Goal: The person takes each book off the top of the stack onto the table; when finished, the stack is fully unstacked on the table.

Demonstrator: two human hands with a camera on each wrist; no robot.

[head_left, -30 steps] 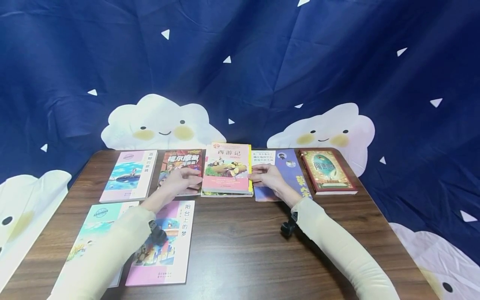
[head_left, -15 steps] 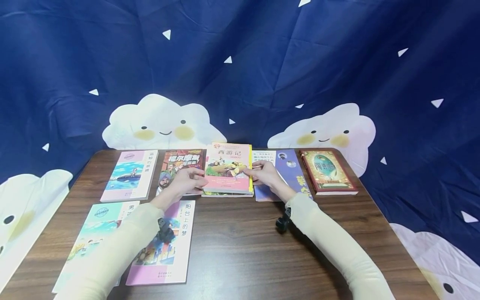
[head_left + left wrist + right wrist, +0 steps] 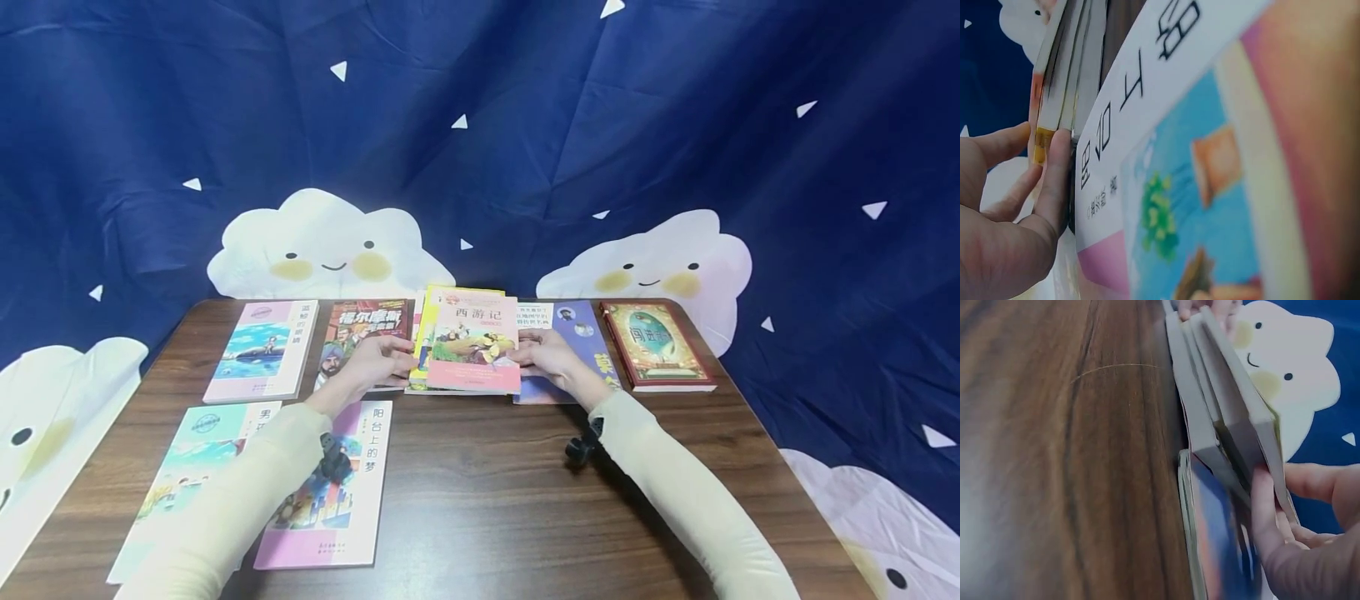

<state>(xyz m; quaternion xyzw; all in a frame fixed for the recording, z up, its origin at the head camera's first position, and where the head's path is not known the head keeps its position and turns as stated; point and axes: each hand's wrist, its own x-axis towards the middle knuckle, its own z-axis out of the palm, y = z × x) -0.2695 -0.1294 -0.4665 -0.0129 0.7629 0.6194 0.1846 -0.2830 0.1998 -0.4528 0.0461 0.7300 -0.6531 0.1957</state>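
Head view: right hand (image 3: 551, 358) pinching pink book (image 3: 476, 346), left hand (image 3: 371, 364) gripping yellow book (image 3: 427, 327) beneath, mid far edge of desk (image 3: 525, 483); separating them, apparently; next likely calls for holding yellow steady.

- Books (image 3: 657, 346) first, and I'm getting at least nine: two front books (image 3: 176, 483), at least four back books (image 3: 255, 352), and a middle stack (image 3: 474, 354) of three or more, its layers hard to separate!
- Hands: two, count them, one left hand (image 3: 372, 362) and one right hand (image 3: 549, 357).
- Sleeves (image 3: 678, 492): two, one per arm.
- Black wrist devices (image 3: 581, 451): a pair.
- Table (image 3: 517, 500): just the one.
- Backdrop (image 3: 495, 179): one.
- Clouds (image 3: 330, 233): four in sight.
- White triangles (image 3: 461, 123): nine, ten, and there it is, eleven!
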